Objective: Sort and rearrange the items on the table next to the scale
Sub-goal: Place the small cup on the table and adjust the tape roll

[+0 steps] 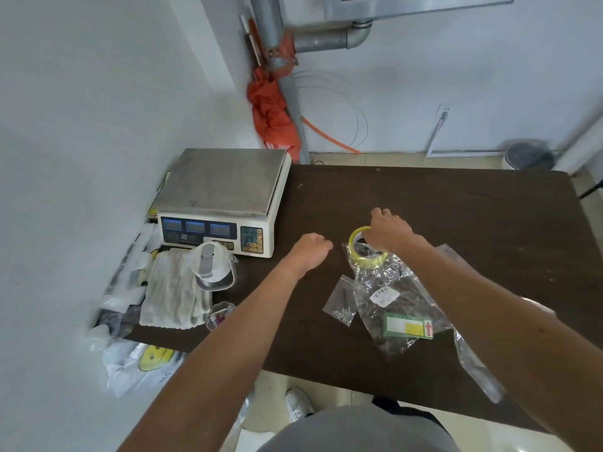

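Seen from the head camera, a person is reaching both bare arms over a dark brown bench [456, 203]. The right hand [388, 231], right of centre in the frame, is curling its fingers over the far rim of a yellow-green tape roll [357, 238] and gripping it; the roll is lying flat with its open core facing up, just left of and below the hand. The left hand [311, 247], near the centre, is closing into a loose fist with nothing visibly in it, hovering just left of the roll and apart from it. A crumpled clear plastic bag [391, 298] is overlapping the near edge of the roll and stretching its long axis toward the lower right of the frame, carrying a white label and a green-and-yellow sticker. A small zip bag of screws [342, 303] is lying just left of it. In the upper left, a white scale [222, 190] is sitting at the bench corner, keypad facing the person, with a white jug [212, 265] and folded grey cloths [173, 288] in front of it.
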`<act>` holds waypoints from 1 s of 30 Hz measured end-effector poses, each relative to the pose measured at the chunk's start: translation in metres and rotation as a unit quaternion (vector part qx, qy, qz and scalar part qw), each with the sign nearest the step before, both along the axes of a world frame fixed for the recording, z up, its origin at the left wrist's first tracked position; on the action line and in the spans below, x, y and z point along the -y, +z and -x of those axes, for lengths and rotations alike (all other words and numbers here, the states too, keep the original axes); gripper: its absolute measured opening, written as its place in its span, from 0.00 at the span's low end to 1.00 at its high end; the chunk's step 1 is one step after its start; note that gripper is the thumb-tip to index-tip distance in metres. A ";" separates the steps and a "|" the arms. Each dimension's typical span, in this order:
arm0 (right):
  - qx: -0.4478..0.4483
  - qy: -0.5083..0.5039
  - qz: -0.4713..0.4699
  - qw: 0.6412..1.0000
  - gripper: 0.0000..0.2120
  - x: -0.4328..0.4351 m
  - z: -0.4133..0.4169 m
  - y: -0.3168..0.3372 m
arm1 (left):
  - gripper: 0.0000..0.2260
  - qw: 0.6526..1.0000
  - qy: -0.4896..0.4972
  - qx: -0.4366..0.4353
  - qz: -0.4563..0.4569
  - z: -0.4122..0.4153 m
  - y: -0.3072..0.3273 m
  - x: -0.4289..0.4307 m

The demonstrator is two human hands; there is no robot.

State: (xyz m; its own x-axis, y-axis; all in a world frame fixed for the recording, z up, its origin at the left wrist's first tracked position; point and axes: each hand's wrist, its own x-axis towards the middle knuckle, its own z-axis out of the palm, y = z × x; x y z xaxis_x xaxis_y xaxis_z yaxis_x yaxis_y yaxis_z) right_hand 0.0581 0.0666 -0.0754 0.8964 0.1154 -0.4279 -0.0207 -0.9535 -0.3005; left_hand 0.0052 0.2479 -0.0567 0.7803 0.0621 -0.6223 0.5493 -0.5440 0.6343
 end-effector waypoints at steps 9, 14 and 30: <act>-0.077 -0.047 -0.028 0.996 0.25 0.015 -0.003 -0.025 | 0.24 0.999 0.006 -0.040 0.018 -0.006 -0.027 0.037; -0.077 -0.046 -0.050 0.995 0.23 0.021 -0.002 -0.033 | 0.08 0.997 0.029 -0.063 0.035 -0.008 -0.038 0.049; -0.060 -0.033 -0.046 0.997 0.28 0.019 0.001 -0.026 | 0.15 0.984 0.130 -0.095 0.076 -0.012 -0.041 0.062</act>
State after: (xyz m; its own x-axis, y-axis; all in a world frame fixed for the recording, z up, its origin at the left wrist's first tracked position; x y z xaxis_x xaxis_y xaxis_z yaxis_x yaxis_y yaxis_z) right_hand 0.0567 0.0478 -0.1012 0.8462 0.1010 -0.5232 -0.1246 -0.9171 -0.3786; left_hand 0.0168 0.1860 -0.0979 0.6186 0.1391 -0.7733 0.7741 -0.2763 0.5695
